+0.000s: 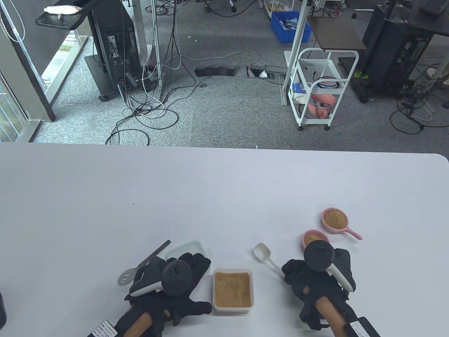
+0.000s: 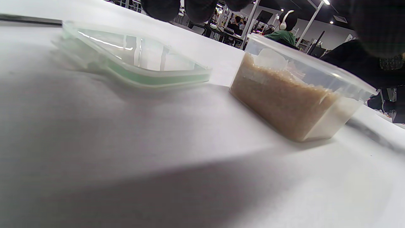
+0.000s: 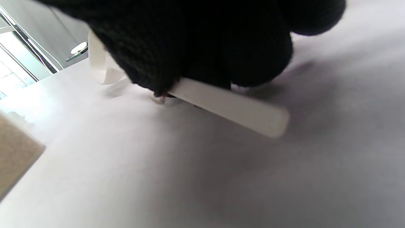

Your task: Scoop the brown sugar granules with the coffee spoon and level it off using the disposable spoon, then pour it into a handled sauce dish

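A clear tub of brown sugar (image 1: pixel 232 290) stands near the table's front edge, also seen in the left wrist view (image 2: pixel 284 98). The metal coffee spoon (image 1: pixel 154 253) lies on the table left of my left hand (image 1: pixel 196 263), whose fingers stretch over the tub's lid and hold nothing. The white disposable spoon (image 1: pixel 263 252) lies right of the tub. My right hand (image 1: pixel 289 272) pinches its handle (image 3: pixel 227 106) against the table. Two pink handled sauce dishes sit at the right: the far one (image 1: pixel 335 220) holds sugar, the near one (image 1: pixel 312 238) is partly hidden by my right tracker.
The tub's clear, green-rimmed lid (image 2: pixel 136 63) lies flat left of the tub, partly under my left fingers. The white table (image 1: pixel 210 196) stretches far beyond the objects. Past its back edge are a floor with cables and a white cart (image 1: pixel 321 91).
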{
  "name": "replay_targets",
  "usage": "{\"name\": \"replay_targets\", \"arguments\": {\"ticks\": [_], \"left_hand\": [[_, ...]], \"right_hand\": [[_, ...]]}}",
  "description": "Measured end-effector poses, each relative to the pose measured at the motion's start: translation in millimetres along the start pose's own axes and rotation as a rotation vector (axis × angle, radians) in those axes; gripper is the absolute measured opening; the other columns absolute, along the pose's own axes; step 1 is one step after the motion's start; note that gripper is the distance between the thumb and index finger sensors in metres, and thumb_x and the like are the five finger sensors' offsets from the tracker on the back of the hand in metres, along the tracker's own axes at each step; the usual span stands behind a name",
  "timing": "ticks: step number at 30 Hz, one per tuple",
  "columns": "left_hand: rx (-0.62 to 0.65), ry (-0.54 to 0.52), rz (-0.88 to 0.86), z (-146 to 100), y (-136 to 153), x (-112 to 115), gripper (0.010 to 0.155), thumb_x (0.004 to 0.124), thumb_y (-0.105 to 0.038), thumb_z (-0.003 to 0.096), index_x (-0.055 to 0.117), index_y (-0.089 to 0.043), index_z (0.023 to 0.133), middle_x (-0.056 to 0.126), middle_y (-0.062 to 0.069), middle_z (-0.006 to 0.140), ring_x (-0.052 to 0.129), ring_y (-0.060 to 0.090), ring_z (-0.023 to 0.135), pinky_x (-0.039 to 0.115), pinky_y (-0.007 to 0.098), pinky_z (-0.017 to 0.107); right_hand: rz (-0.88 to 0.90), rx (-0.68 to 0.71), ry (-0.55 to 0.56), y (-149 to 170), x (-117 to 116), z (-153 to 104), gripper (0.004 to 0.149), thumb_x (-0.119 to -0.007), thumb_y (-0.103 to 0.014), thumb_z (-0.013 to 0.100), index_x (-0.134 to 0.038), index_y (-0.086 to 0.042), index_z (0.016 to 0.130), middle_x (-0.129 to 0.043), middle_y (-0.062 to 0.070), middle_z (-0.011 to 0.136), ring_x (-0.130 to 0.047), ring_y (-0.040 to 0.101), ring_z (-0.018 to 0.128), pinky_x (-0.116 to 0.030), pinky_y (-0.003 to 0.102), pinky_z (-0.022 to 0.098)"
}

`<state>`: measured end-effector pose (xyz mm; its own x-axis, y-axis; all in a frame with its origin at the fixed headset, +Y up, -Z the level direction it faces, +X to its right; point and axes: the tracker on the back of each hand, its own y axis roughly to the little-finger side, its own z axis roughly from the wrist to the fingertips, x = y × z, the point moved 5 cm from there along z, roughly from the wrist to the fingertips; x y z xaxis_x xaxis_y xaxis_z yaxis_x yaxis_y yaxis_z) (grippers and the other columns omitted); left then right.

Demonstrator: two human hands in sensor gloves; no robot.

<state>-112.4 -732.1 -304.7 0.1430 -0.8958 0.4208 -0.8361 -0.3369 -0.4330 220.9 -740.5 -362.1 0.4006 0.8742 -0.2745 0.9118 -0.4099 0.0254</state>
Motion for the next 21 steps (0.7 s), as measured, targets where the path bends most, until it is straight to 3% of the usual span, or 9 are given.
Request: {"name": "replay_targets", "arguments": {"ticks": [21], "left_hand": [[-0.001,0.005,0.004,0,-1,1,0.109,0.066,-0.088,0.0334,0.021,-0.034,0.116,0.028,-0.001,0.125,0.038,0.039,0.120,0.037,0.061,0.082]], "right_hand": [[-0.276,0.032,0.074,-21,3,-6,0.039,-0.097,-0.028,0.040,-0.100,-0.018,0.077,-0.102,0.010,0.061,-0.099,0.033,0.047,-0.070,0.058,0.051]]}}
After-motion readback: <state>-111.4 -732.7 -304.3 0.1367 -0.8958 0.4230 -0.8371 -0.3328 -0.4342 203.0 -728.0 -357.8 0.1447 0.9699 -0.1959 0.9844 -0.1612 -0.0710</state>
